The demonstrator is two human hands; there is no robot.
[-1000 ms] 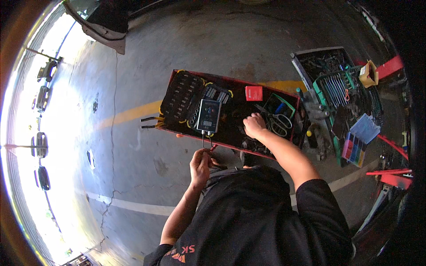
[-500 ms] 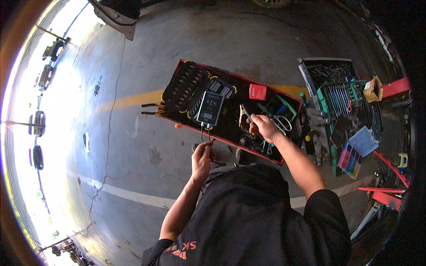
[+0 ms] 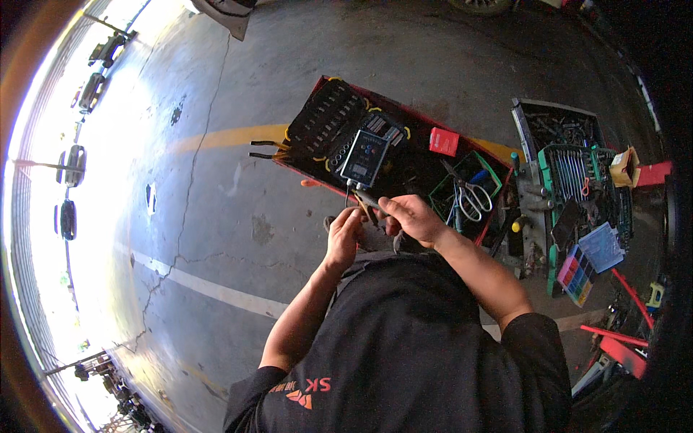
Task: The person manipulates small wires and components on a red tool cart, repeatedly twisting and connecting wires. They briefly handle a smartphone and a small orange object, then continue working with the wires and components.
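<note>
My left hand (image 3: 343,234) is closed in a pinch on a dark cable (image 3: 347,195) that hangs from the lower edge of a box-shaped electronic device (image 3: 364,158). The device has a dark face, blue and red buttons and a small display. Close beside it, my right hand (image 3: 411,219) is closed round a pliers-like hand tool (image 3: 369,201). Its jaws are near my left fingertips; whether they touch the cable I cannot tell. Both hands are over the near edge of a red tool tray (image 3: 404,105), on which the device lies.
A black socket case (image 3: 328,115), a small red box (image 3: 444,141) and white-handled scissors (image 3: 473,203) lie in the tray. Two dark prongs (image 3: 267,149) stick out at left. To the right are a green wrench case (image 3: 570,173), a metal drawer (image 3: 559,126) and a colourful compartment box (image 3: 577,276).
My right hand has brought the pliers-like tool left and nearer to me, from over the tray to beside my left hand. My left hand stays at the cable. The whole view has shifted slightly.
</note>
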